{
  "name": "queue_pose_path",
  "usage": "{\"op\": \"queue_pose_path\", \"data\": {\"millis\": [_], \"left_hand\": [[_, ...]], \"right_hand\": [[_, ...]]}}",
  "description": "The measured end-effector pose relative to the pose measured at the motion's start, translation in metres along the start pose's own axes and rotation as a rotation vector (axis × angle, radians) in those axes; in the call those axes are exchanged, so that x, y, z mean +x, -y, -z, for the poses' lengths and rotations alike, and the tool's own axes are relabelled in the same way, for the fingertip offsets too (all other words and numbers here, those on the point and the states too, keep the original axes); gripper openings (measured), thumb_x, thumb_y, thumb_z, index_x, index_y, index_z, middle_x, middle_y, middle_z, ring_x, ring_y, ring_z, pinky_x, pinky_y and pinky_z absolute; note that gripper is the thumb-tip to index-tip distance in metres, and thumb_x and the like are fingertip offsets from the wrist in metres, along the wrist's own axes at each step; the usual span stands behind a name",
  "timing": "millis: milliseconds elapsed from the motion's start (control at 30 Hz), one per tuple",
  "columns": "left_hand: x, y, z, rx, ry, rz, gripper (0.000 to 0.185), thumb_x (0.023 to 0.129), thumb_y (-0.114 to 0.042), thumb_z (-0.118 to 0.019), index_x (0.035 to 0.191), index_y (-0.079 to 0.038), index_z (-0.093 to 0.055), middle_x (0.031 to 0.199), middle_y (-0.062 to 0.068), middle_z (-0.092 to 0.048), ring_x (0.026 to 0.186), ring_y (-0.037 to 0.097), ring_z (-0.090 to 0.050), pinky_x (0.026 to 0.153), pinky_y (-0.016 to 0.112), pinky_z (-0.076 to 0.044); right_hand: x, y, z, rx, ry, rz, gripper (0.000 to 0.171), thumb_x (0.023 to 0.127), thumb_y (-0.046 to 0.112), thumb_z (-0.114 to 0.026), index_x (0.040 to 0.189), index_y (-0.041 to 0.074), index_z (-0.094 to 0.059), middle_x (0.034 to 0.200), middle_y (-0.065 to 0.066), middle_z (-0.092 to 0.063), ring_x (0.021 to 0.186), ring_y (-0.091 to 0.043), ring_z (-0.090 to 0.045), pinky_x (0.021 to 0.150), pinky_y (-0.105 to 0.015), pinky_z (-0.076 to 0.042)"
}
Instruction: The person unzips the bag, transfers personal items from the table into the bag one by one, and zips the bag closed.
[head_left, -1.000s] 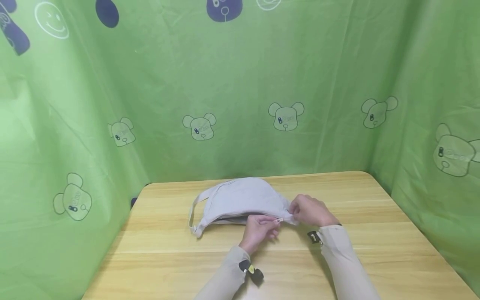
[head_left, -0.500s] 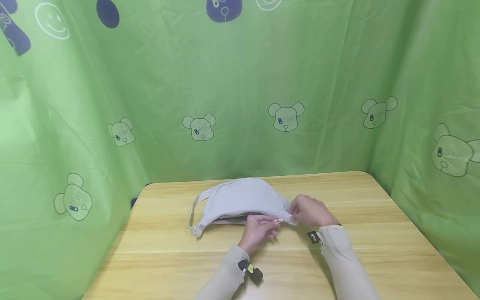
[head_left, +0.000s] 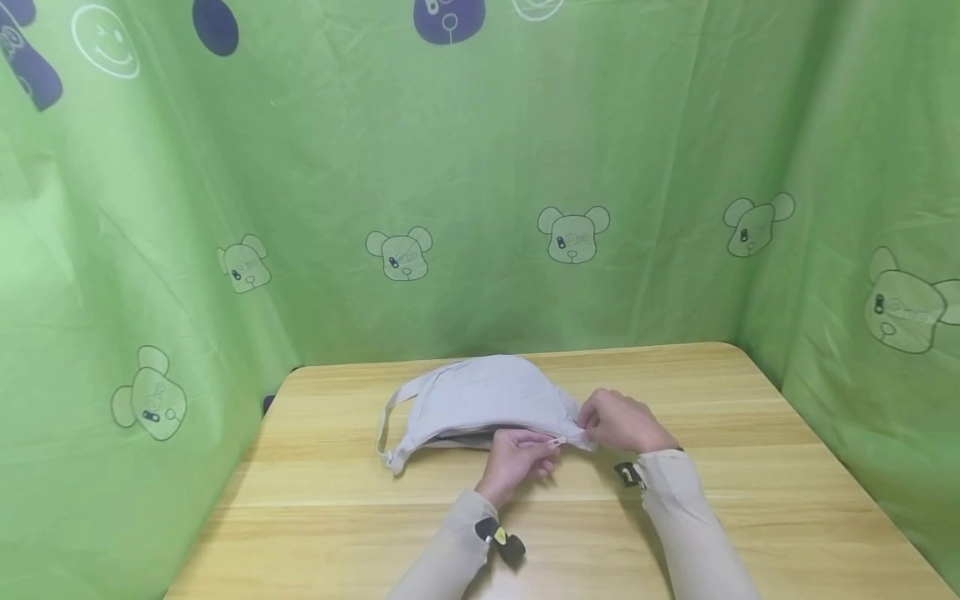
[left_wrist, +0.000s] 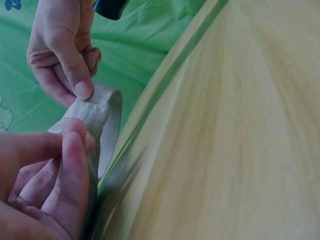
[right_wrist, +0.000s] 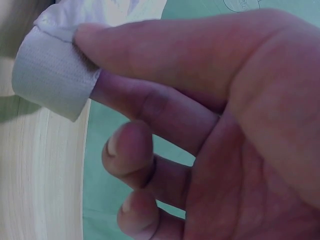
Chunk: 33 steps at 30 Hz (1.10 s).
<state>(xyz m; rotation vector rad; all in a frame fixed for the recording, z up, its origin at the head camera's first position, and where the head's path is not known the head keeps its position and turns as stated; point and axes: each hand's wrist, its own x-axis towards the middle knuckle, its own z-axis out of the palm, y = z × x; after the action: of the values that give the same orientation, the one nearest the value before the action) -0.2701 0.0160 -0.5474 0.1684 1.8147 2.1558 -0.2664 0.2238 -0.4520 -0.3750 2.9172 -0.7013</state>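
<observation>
2 hands on 1 grey bag (head_left: 480, 398): left hand (head_left: 514, 461) fingers pinch zipper pull (head_left: 558, 441), right hand (head_left: 619, 422) fingers pinch bag end.

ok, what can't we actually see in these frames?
- Zipper pull: head view, too small; the left hand covers it.
- Inside of the bag: the opening faces away in the head view; both wrist views show only its strap loop.
- Right hand fingertips: head view, hidden behind the hand's back.
- Table front edge: cut off by the frame.
</observation>
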Motion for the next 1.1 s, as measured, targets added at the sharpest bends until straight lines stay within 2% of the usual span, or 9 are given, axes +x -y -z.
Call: {"op": "queue_pose_path", "data": {"millis": [1100], "left_hand": [[0.0001, -0.0001, 0.0023, 0.023, 0.005, 0.007, 0.019, 0.086, -0.005, -0.078, 0.101, 0.006, -0.076, 0.092, 0.022, -0.079, 0.058, 0.007, -0.068, 0.055, 0.020, -0.057]], "right_hand": [[-0.0006, 0.0010, 0.0000, 0.012, 0.007, -0.002, 0.017, 0.078, 0.007, -0.080, 0.094, 0.012, -0.080, 0.096, -0.005, -0.079, 0.077, -0.015, -0.063, 0.071, -0.037, -0.052]]}}
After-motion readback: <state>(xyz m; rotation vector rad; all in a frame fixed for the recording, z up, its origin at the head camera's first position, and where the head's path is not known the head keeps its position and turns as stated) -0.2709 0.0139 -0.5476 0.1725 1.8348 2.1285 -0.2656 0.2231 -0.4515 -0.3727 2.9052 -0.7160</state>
